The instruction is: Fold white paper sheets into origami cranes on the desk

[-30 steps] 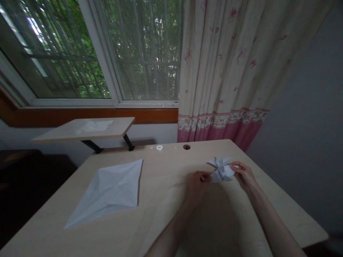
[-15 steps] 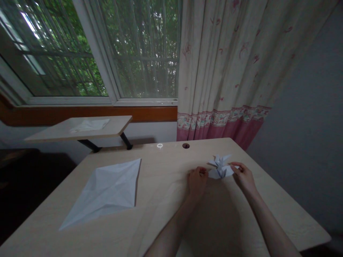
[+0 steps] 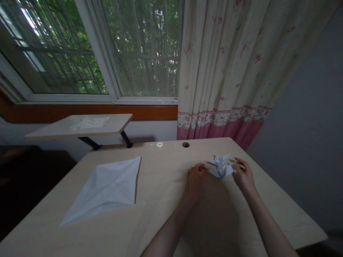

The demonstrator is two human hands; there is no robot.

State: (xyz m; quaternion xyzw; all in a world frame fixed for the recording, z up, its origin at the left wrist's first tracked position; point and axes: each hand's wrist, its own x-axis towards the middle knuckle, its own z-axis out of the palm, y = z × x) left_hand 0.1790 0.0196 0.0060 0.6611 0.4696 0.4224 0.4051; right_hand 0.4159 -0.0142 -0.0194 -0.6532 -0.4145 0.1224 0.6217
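Note:
A folded white paper crane (image 3: 221, 171) stands on the right part of the table, its wings spread left and right. Behind it, more folded white paper (image 3: 217, 158) sticks up, touching or overlapping it; I cannot tell whether this is a second crane. Beside the left wing tip is my left hand (image 3: 197, 176), fingers bent and slightly apart, seemingly off the paper. My right hand (image 3: 243, 175) is at the right wing tip, with its index finger lifted away from the thumb. The thumb is very close to the wing or touches it.
A creased white sheet of paper (image 3: 107, 187) lies on the left of the light wooden table (image 3: 160, 221). Another white paper (image 3: 92, 122) rests on the raised shelf (image 3: 59, 130) at back left. A cable hole (image 3: 185, 145) is near the back edge, before the curtain (image 3: 222, 71).
Both hands have loosened from the wing tips they were pinching. The right fingers have spread apart, and the left hand has shifted slightly up. The crane stays in about the same place.

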